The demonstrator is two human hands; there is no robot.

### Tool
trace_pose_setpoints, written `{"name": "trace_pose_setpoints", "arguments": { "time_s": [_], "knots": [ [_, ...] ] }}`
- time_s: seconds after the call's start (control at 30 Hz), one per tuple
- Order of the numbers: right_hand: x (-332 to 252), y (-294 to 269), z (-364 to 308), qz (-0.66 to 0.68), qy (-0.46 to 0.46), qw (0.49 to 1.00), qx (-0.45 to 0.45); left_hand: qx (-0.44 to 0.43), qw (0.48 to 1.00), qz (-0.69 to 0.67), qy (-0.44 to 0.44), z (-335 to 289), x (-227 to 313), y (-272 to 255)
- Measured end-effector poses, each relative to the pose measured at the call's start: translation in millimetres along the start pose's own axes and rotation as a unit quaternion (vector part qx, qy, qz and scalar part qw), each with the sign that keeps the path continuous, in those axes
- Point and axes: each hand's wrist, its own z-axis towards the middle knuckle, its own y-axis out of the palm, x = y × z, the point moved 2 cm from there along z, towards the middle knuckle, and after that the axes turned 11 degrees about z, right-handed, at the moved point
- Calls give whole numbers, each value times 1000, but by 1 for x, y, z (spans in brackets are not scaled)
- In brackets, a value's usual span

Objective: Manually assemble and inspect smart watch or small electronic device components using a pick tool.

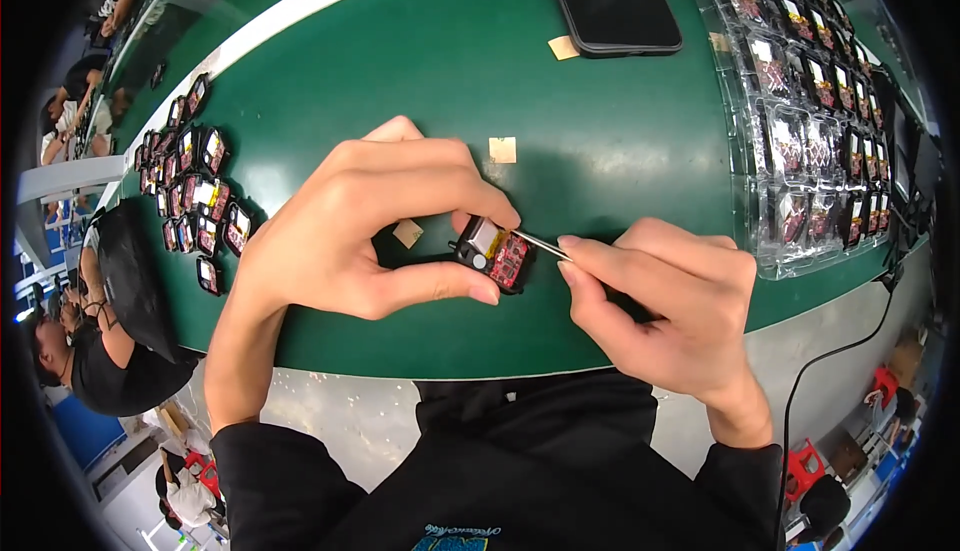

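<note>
Between the thumb and fingers of my left hand (pixel 370 221) is a small black device housing (pixel 495 253), held by its edges. Inside it show a red circuit board, a silvery-white block with yellow tape and a round pale part. My right hand (pixel 670 301) pinches metal tweezers (pixel 540 243) between thumb and fingers. The tips of the tweezers reach the upper right edge of the housing, near my left index fingertip. Whether they grip anything there is too small to tell.
Many similar open devices (pixel 190 176) lie loose on the green table (pixel 400 336) at the left. Clear plastic trays (pixel 785 156) with more devices stand at the right. A black phone (pixel 615 1) lies at the back. Tan paper squares (pixel 502 150) dot the tabletop. A person (pixel 120 361) sits at the left.
</note>
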Motion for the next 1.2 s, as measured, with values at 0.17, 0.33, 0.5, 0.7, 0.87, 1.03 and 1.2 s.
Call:
{"name": "trace_pose_setpoints", "arguments": {
  "time_s": [0.17,0.33,0.5,0.7,0.87,1.03,1.2],
  "knots": [
    [-2,-11,0,22,59,998,27,-9,999,-9,-43,1,6,-3],
    [0,-3,-6,138,134,978,82,26,999,-6,-40,-1,8,2],
    [-9,12,2,20,67,998,-3,35,998,-12,-49,-2,8,3],
    [-7,25,-6,-77,35,996,1,12,998,-34,-60,-3,8,-3],
    [-8,26,-6,-83,25,996,9,23,993,-90,-66,-3,6,-1],
    [-10,28,-5,-85,5,996,3,36,993,-86,-69,-2,6,3],
    [-12,28,-5,-93,-4,995,-29,22,990,-98,-104,0,9,1]
  ]
}}
